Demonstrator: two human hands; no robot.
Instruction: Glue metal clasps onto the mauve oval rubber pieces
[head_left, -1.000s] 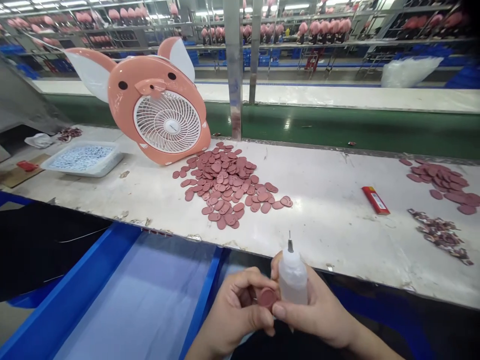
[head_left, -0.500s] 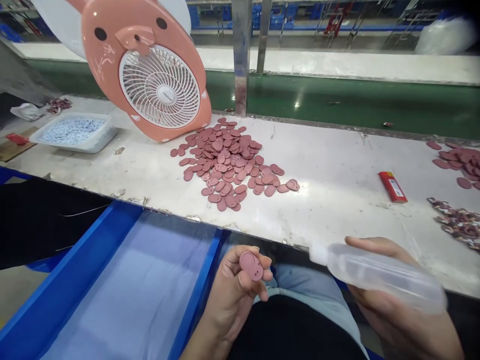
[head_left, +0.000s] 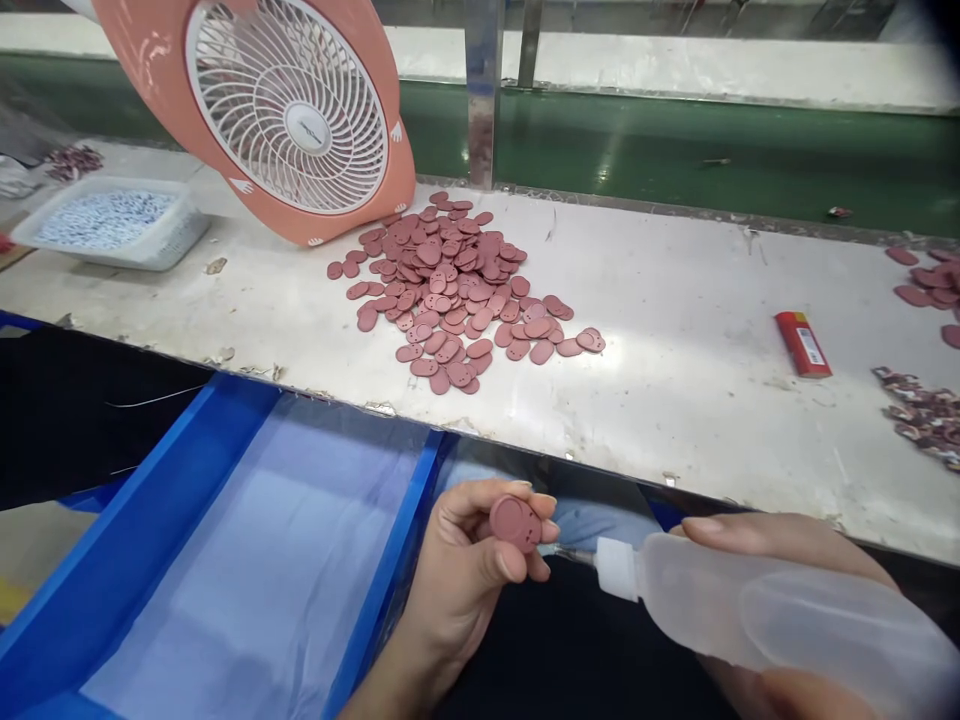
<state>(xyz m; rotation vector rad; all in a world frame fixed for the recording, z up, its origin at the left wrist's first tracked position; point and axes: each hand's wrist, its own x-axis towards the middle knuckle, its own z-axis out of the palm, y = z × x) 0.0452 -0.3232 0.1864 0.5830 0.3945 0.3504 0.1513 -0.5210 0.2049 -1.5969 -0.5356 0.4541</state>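
Note:
Between the thumb and fingers of my left hand (head_left: 469, 560) is a small dark-pink oval piece (head_left: 515, 523) with a raised round part and little holes. My right hand (head_left: 795, 560) is wrapped round a translucent squeeze bottle (head_left: 697, 590) with a white cap, lying nearly level. The bottle's thin metal tip points left, close beside the oval piece; whether the two touch I cannot tell. On the bench beyond my hands lies a heap of similar pink oval pieces (head_left: 457, 290).
A pink animal-shaped fan (head_left: 307, 128) stands behind the heap. At left is a plastic tray (head_left: 176, 235) of small white-blue bits. A red lighter (head_left: 802, 345) and small dark pieces (head_left: 922, 415) lie at right. Below the bench edge is a blue bin (head_left: 169, 490) lined with plastic.
The bottle in my right hand has come nearer, its tip now beside the oval piece. My left hand has shifted slightly right with the piece. The view has tilted down.

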